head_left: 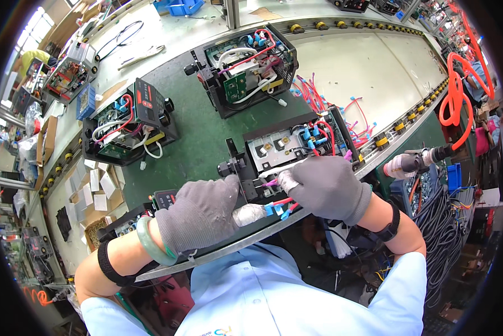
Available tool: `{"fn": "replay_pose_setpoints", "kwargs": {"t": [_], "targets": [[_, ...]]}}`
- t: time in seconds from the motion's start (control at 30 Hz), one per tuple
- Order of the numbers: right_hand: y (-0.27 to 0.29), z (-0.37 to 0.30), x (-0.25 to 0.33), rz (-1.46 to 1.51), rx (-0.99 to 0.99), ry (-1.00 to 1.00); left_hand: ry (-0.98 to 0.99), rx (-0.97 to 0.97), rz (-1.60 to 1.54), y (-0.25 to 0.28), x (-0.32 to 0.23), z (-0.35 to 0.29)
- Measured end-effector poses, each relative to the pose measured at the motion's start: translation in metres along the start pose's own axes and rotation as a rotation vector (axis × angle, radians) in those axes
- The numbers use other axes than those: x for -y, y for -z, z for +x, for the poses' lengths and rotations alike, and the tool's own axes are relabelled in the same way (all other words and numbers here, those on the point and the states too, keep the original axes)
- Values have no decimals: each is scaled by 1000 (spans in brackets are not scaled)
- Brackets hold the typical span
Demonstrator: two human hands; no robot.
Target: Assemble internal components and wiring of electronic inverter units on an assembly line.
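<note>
An opened machine unit [274, 151] with a black housing, bare circuit parts and coloured wires lies in front of me, at the near edge of the green mat. My left hand [198, 215], in a grey glove with a taped thumb, is closed at the edge of its black end panel [243, 182]. My right hand [330, 190], also gloved and with a taped digit, is closed over the unit's near side. A purple-ended wire [271, 183] shows by its fingertips; what they hold is hidden. Red wires with blue terminals [279, 206] run below the hands.
Two similar units stand farther off, one at the back [246, 67], one at left [129, 123]. Loose red wires [358, 120] lie to the right. A roller track [399, 127] curves around. An air tool [411, 164] hangs on an orange coiled hose [455, 92]. Black cables [439, 241] are bundled lower right.
</note>
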State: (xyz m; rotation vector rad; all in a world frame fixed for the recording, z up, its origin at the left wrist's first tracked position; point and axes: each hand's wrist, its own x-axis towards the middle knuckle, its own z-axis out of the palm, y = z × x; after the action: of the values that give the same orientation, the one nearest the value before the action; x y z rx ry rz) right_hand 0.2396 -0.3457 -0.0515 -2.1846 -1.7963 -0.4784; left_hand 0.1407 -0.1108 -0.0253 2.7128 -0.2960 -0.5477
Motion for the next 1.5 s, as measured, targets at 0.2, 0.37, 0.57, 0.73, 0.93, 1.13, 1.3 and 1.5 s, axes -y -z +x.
{"fn": "replay_pose_setpoints", "kwargs": {"t": [0.2, 0.37, 0.57, 0.73, 0.93, 1.13, 1.3, 1.5], "targets": [[-9, 6, -6, -4, -29, 87, -16, -4, -4, -2, 2, 3], [-22, 10, -5, 9, -97, 72, 1, 6, 11, 1, 1, 3], [-20, 12, 1, 51, -87, 54, -66, -33, 3, -2, 3, 7], [-2, 1, 6, 59, -58, -61, -13, 152, 232, 58, -25, 16], [37, -41, -6, 148, -256, -713, -301, -369, -16, 67, -29, 77], [7, -37, 19, 101, -317, -836, -320, 85, -494, 35, -7, 148], [-2, -31, 24, 55, -263, -813, -286, 30, -429, 22, -8, 148], [-17, -28, 16, 157, -268, -866, -199, -24, -261, 25, -13, 142]]}}
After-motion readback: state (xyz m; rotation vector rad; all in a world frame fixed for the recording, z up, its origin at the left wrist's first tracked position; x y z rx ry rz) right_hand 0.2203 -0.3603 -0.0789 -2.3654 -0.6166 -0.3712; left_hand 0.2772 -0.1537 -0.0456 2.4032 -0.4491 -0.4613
